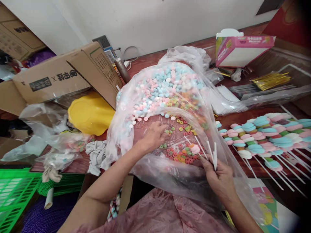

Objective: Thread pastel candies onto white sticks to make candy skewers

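Left hand loosely spread, picking small colourful ring candies inside clear plastic bag; right hand grips bundle of white sticks, one just started; finished candy skewers piled right, plenty unthreaded.

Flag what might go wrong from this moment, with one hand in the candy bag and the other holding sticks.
1. The right hand pinches several white sticks at once, one already carrying a candy; a stick could slip from the bunch.
2. The left hand reaches among loose ring candies inside the clear plastic bag, whose mouth droops over the table edge; pieces could roll out.
3. Finished skewers lie close to the right and could be knocked.
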Available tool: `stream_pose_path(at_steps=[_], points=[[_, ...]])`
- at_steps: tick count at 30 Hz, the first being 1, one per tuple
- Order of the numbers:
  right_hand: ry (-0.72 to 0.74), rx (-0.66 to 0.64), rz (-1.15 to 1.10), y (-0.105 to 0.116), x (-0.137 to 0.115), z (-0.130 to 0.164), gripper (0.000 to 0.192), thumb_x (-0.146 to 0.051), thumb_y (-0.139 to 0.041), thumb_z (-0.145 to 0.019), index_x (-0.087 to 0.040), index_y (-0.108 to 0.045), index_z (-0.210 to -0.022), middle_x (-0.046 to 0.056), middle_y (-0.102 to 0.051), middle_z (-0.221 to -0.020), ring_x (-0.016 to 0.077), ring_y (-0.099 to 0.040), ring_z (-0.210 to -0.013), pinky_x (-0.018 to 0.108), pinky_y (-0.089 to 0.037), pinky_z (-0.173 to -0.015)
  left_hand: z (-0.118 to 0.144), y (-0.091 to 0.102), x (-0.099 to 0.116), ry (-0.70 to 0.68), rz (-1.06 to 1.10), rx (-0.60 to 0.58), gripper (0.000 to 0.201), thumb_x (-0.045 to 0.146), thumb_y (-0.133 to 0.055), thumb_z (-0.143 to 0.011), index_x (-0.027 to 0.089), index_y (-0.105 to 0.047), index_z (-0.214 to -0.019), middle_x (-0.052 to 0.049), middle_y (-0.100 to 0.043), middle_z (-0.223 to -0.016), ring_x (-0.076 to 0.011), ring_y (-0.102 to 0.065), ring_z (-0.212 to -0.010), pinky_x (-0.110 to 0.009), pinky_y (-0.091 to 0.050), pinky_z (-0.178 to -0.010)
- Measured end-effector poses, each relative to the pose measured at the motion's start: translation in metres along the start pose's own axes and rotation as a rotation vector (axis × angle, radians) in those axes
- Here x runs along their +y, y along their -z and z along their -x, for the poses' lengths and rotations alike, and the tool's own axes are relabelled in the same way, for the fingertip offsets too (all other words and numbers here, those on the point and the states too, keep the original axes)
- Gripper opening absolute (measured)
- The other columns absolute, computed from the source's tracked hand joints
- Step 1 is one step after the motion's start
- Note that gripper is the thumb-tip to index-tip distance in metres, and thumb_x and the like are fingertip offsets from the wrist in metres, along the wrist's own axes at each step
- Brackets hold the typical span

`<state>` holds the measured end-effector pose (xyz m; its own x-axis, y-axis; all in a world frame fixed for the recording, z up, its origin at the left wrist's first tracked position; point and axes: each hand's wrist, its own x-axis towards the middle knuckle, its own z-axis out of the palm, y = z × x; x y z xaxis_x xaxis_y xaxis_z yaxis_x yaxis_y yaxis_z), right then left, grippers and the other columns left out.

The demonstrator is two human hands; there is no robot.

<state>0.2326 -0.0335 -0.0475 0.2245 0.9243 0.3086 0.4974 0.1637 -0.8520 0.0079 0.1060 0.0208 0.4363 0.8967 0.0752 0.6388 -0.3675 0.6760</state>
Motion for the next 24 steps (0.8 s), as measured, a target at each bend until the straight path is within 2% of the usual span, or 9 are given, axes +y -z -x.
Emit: stream_pose_path(at_steps=[2, 4, 8, 10, 12, 15, 18, 21, 24], points=[[0.027, -0.038, 0.013, -0.001, 0.003, -0.001, 0.02, -0.029, -0.058, -0.092, -0.02, -0.076, -0.091, -0.001, -0.071, -0.067, 0.0172, -0.067, -0.058, 0.024, -0.053, -0.055, -0.012, 0.003, -0.008, -0.045, -0.176, -0.127, 0.014, 0.015, -0.064, -0.082, 0.015, -0.077, -0.088, -0.008, -0.067, -0.087, -0.0213, -0.06, -0.087, -0.034, -0.048, -0.084], [0.05, -0.069, 0.019, -0.004, 0.005, 0.001, 0.019, -0.025, -0.057, -0.091, -0.021, -0.075, -0.091, -0.001, -0.071, -0.068, 0.0186, -0.069, -0.063, 0.025, -0.055, -0.059, -0.017, 0.0, -0.012, -0.035, -0.149, -0.179, 0.017, 0.015, -0.06, -0.083, 0.015, -0.073, -0.073, -0.005, -0.065, -0.076, -0.0186, -0.059, -0.077, -0.03, -0.047, -0.076], [0.055, -0.106, 0.01, -0.009, 0.007, 0.003, 0.019, -0.024, -0.056, -0.091, -0.022, -0.075, -0.092, 0.0, -0.071, -0.07, 0.0195, -0.069, -0.066, 0.026, -0.054, -0.06, -0.006, -0.012, -0.012, 0.187, 0.275, -0.149, 0.021, 0.024, -0.059, -0.085, 0.015, -0.069, -0.069, 0.002, -0.054, -0.054, -0.0121, -0.05, -0.053, -0.024, -0.038, -0.053], [0.055, -0.117, 0.001, -0.009, 0.008, 0.002, 0.019, -0.024, -0.055, -0.092, -0.022, -0.074, -0.09, -0.001, -0.069, -0.066, 0.0184, -0.067, -0.063, 0.025, -0.053, -0.058, 0.004, -0.016, -0.008, 0.303, 0.487, -0.134, 0.019, 0.03, -0.065, -0.081, 0.014, -0.07, -0.073, 0.005, -0.052, -0.051, -0.0093, -0.045, -0.046, -0.022, -0.034, -0.047], [0.058, -0.124, 0.002, -0.01, 0.008, 0.001, 0.018, -0.024, -0.055, -0.092, -0.022, -0.072, -0.084, -0.002, -0.066, -0.063, 0.0172, -0.065, -0.06, 0.025, -0.052, -0.058, 0.012, -0.018, -0.002, 0.358, 0.64, -0.094, 0.02, 0.033, -0.073, -0.073, 0.014, -0.071, -0.074, 0.005, -0.054, -0.053, -0.008, -0.044, -0.044, -0.022, -0.034, -0.045], [0.093, -0.142, 0.012, -0.011, 0.005, 0.0, 0.017, -0.02, -0.055, -0.09, -0.022, -0.071, -0.088, -0.003, -0.066, -0.064, 0.0158, -0.063, -0.056, 0.023, -0.05, -0.055, 0.02, -0.022, 0.006, 0.342, 0.792, 0.036, 0.02, 0.03, -0.079, -0.065, 0.014, -0.07, -0.072, 0.003, -0.06, -0.06, -0.0072, -0.047, -0.047, -0.021, -0.039, -0.047], [0.148, -0.157, 0.039, -0.012, 0.0, 0.0, 0.02, -0.016, -0.052, -0.089, -0.021, -0.071, -0.091, -0.003, -0.068, -0.067, 0.0152, -0.062, -0.054, 0.023, -0.049, -0.054, 0.026, -0.029, 0.012, 0.253, 0.836, 0.171, 0.016, 0.02, -0.077, -0.062, 0.014, -0.071, -0.076, 0.001, -0.064, -0.067, -0.0078, -0.054, -0.058, -0.02, -0.044, -0.056], [0.209, -0.158, 0.102, -0.012, -0.002, 0.002, 0.025, -0.012, -0.049, -0.085, -0.022, -0.071, -0.09, -0.002, -0.07, -0.068, 0.0161, -0.064, -0.055, 0.024, -0.05, -0.054, 0.031, -0.033, 0.015, 0.199, 0.793, 0.207, 0.023, 0.013, -0.073, -0.064, 0.015, -0.076, -0.087, 0.001, -0.064, -0.069, -0.0085, -0.054, -0.062, -0.02, -0.044, -0.06], [0.27, -0.126, 0.164, -0.011, 0.0, 0.005, 0.035, -0.007, -0.047, -0.08, -0.022, -0.072, -0.099, 0.0, -0.076, -0.079, 0.018, -0.07, -0.063, 0.026, -0.054, -0.06, 0.035, -0.032, 0.016, 0.157, 0.695, 0.214, 0.017, 0.011, -0.071, -0.066, 0.016, -0.079, -0.08, -0.001, -0.066, -0.072, -0.0102, -0.056, -0.066, -0.022, -0.046, -0.062]])
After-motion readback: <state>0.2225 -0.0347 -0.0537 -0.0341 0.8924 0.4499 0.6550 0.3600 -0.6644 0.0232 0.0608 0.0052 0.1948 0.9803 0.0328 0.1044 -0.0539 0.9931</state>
